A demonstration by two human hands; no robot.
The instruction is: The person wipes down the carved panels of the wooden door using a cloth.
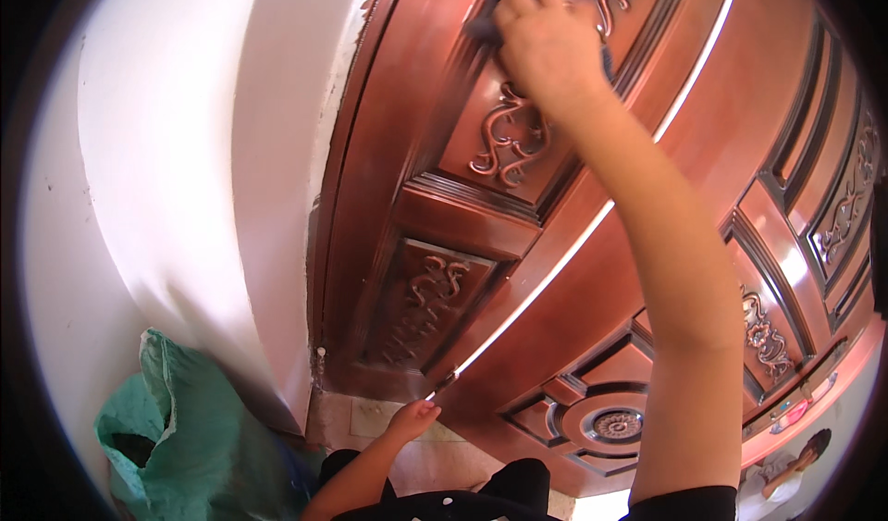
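Observation:
My right hand (548, 49) reaches up and presses a dark cloth (485, 25) onto a raised panel of a reddish-brown door leaf (472, 209) with carved scrollwork. Both the hand and the cloth look blurred. Low down, my left hand (414, 420) has its fingers curled, with nothing visible in them. In the picture it sits just below the lower end of the leaf's bright edge strip (534, 295); whether it touches the door is unclear.
A second carved door leaf (749, 195) stands on the right. A green woven sack (201, 431) leans near the white wall (159, 139) on the left. Floor tiles (444, 451) lie below. Another person (784, 476) is at the lower right.

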